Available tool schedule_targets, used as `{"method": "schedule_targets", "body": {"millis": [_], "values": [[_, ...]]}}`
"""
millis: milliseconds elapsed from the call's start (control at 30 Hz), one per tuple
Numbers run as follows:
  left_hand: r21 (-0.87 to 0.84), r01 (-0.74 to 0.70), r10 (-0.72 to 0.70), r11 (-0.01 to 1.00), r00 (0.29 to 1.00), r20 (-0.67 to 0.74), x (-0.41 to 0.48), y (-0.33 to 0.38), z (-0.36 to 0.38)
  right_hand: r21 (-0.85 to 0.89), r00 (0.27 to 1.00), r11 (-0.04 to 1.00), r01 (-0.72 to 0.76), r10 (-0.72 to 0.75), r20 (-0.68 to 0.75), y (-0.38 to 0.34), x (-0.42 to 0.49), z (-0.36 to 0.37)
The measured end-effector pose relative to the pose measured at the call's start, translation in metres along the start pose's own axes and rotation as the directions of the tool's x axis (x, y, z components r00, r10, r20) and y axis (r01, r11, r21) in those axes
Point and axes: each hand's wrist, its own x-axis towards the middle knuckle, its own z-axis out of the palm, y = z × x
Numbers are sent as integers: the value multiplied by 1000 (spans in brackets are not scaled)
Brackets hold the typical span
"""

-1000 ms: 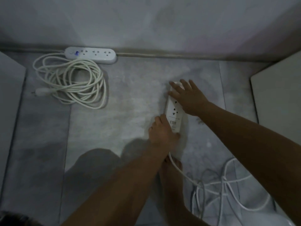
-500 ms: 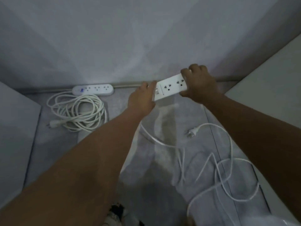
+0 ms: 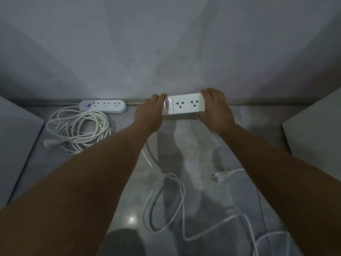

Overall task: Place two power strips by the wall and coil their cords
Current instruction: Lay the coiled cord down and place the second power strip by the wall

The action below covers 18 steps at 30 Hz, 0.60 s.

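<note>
A white boxy power strip (image 3: pixel 184 106) lies level along the foot of the wall, held at both ends. My left hand (image 3: pixel 148 112) grips its left end and my right hand (image 3: pixel 215 109) grips its right end. Its white cord (image 3: pixel 167 200) trails loose over the floor behind my arms, ending in a plug (image 3: pixel 219 177). Further left, a rounded white power strip (image 3: pixel 103 106) rests against the wall with its cord coiled (image 3: pixel 79 129) in front of it.
The grey wall (image 3: pixel 166 52) rises straight ahead. Pale panels stand at the left (image 3: pixel 14 145) and right (image 3: pixel 313 130), narrowing the tiled floor (image 3: pixel 249 122) between them. More loose cord loops lie at the bottom right (image 3: pixel 267 239).
Both hands lifted the boxy strip off the floor, turned it sideways and carried it forward to the base of the wall. Its cord dragged along behind.
</note>
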Motion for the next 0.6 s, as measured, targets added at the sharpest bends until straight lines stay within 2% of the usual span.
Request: {"method": "schedule_targets", "body": {"millis": [167, 233, 300, 333, 400, 433, 467, 600], "values": [[34, -17, 19, 999, 998, -55, 16, -19, 31, 80, 998, 995, -64, 65, -11, -1, 8, 35], [-7, 33, -34, 999, 994, -107, 22, -25, 40, 86, 992, 989, -119, 122, -29, -1, 10, 44], [-65, 207, -213, 976, 971, -106, 20, -27, 48, 56, 988, 987, -148, 150, -36, 0, 13, 49], [-108, 336, -342, 936, 939, -39, 16, -25, 53, 27, 987, 987, -157, 157, -28, 2, 14, 50], [-175, 583, -559, 793, 812, 169, 3, -16, 61, -34, 981, 981, -193, 193, -8, 5, 16, 54], [-190, 641, -601, 744, 766, 230, -5, -13, 67, -53, 975, 973, -223, 224, -1, 7, 16, 57], [-189, 640, -591, 745, 764, 258, -12, -12, 70, -63, 966, 964, -259, 260, 2, 8, 17, 60], [-111, 443, -392, 890, 866, 309, -24, -27, 73, -25, 928, 928, -373, 373, 12, -2, 17, 66]]}}
